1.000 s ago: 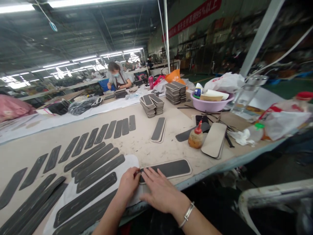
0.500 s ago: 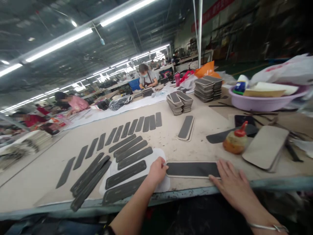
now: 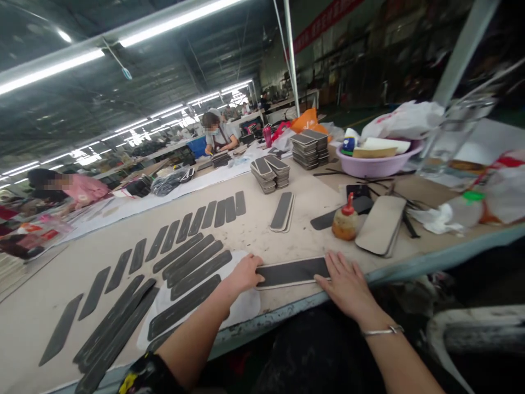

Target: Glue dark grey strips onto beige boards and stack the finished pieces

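Black strip (image 3: 293, 272) on a paler backing, flat on the table close to its front edge (image 3: 287, 313), lengthwise between both hands. Left hand (image 3: 245, 273) loosely curled at the strip's left end, thumb touching it; pinching or only pressing, cannot tell. Right hand (image 3: 346, 282) released, fingers spread flat, tips on the strip's right end, palm over the table's rim. Nothing lifted.

Probable trouble from here:
- Uneven pressure from the two ends, so a bow or ripple in the middle of the black layer, or a skew against the backing's pale margin.
- A push too far towards the body, tipping the whole piece over the rim, given how near that rim lies.
- A slide leftward onto the white sheet (image 3: 246, 307) just beside the left hand, disturbing the dark strips (image 3: 184, 306) laid out on it.
- A careless reach past the right hand, knocking the red-capped bottle (image 3: 345, 221) upright near the pale pads (image 3: 381, 224) beyond.
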The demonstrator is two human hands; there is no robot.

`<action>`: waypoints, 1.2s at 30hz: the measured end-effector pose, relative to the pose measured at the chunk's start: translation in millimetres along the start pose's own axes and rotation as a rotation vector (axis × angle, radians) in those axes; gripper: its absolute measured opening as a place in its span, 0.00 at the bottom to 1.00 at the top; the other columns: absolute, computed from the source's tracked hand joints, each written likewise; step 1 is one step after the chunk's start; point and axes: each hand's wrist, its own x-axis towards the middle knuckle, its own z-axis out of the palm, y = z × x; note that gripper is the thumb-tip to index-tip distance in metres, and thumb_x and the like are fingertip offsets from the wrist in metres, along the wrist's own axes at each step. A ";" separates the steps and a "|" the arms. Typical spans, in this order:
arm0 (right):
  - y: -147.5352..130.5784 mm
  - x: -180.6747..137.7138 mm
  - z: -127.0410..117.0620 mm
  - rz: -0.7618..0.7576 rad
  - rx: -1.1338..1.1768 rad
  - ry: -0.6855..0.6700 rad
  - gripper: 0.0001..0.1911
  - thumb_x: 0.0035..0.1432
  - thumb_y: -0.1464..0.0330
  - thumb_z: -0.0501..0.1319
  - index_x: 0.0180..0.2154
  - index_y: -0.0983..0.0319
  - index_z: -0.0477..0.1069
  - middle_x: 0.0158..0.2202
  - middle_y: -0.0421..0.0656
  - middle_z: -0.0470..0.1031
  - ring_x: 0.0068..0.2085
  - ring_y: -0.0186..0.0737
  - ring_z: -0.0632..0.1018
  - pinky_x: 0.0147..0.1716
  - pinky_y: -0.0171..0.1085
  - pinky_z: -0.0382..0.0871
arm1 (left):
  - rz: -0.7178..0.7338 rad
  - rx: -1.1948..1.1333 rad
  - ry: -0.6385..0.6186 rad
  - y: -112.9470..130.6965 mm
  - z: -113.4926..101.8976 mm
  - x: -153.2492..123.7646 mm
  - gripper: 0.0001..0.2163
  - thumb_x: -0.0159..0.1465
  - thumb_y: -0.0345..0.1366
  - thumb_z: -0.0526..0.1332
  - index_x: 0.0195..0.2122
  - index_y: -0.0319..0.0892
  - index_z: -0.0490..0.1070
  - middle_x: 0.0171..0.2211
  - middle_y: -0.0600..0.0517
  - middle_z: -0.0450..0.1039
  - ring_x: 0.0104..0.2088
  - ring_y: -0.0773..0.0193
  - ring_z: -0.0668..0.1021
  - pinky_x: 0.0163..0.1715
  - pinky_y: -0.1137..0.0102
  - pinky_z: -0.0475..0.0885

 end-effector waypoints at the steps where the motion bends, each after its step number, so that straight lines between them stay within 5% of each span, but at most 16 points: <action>1: 0.4 1.3 -0.1 0.013 0.030 0.015 0.36 0.62 0.51 0.43 0.62 0.69 0.54 0.64 0.47 0.52 0.65 0.48 0.50 0.61 0.52 0.43 | -0.003 0.012 -0.025 -0.2 -1.6 5.3 0.15 0.45 0.31 0.68 0.36 0.40 0.72 0.36 0.49 0.69 0.41 0.56 0.72 0.41 0.67 0.66; 5: 6.1 7.9 -0.2 0.057 0.182 0.138 0.35 0.61 0.53 0.49 0.60 0.73 0.56 0.59 0.56 0.61 0.60 0.50 0.60 0.59 0.50 0.52 | -0.009 0.015 -0.106 0.0 -10.3 17.0 0.16 0.41 0.31 0.69 0.32 0.41 0.70 0.29 0.55 0.66 0.33 0.61 0.72 0.33 0.71 0.65; 10: 10.6 10.7 -10.6 0.096 0.482 0.249 0.33 0.59 0.56 0.51 0.58 0.73 0.60 0.53 0.58 0.68 0.53 0.52 0.69 0.54 0.48 0.62 | 0.040 -0.122 -0.126 3.7 -12.5 0.4 0.06 0.49 0.32 0.62 0.28 0.40 0.66 0.24 0.58 0.62 0.28 0.67 0.68 0.27 0.75 0.60; 16: 4.5 10.5 -32.9 0.329 1.093 0.242 0.25 0.54 0.53 0.58 0.48 0.63 0.71 0.48 0.49 0.74 0.50 0.51 0.73 0.54 0.49 0.63 | -0.024 -0.989 -0.126 6.3 13.4 -35.0 0.07 0.52 0.32 0.61 0.31 0.40 0.64 0.27 0.57 0.65 0.28 0.69 0.69 0.27 0.75 0.62; 22: 3.0 11.2 -41.7 0.494 1.756 0.114 0.25 0.45 0.53 0.67 0.41 0.62 0.73 0.38 0.45 0.77 0.38 0.44 0.77 0.38 0.41 0.74 | -0.152 -1.508 -0.031 22.1 40.8 -58.2 0.17 0.54 0.37 0.68 0.43 0.40 0.68 0.34 0.50 0.74 0.33 0.64 0.77 0.33 0.71 0.71; 27: -2.2 10.0 -47.3 0.502 1.806 0.093 0.20 0.42 0.55 0.70 0.32 0.64 0.74 0.30 0.43 0.76 0.31 0.39 0.76 0.31 0.36 0.74 | -0.256 -1.620 0.004 33.6 55.8 -68.6 0.20 0.53 0.37 0.70 0.46 0.39 0.71 0.36 0.46 0.77 0.36 0.58 0.80 0.36 0.67 0.75; 36: -6.7 11.9 -44.9 0.498 1.822 0.119 0.17 0.45 0.56 0.68 0.32 0.62 0.74 0.31 0.42 0.76 0.32 0.43 0.76 0.30 0.39 0.74 | -0.403 -1.712 0.006 37.6 74.2 -78.4 0.19 0.54 0.35 0.69 0.47 0.37 0.71 0.37 0.44 0.78 0.36 0.54 0.80 0.35 0.63 0.77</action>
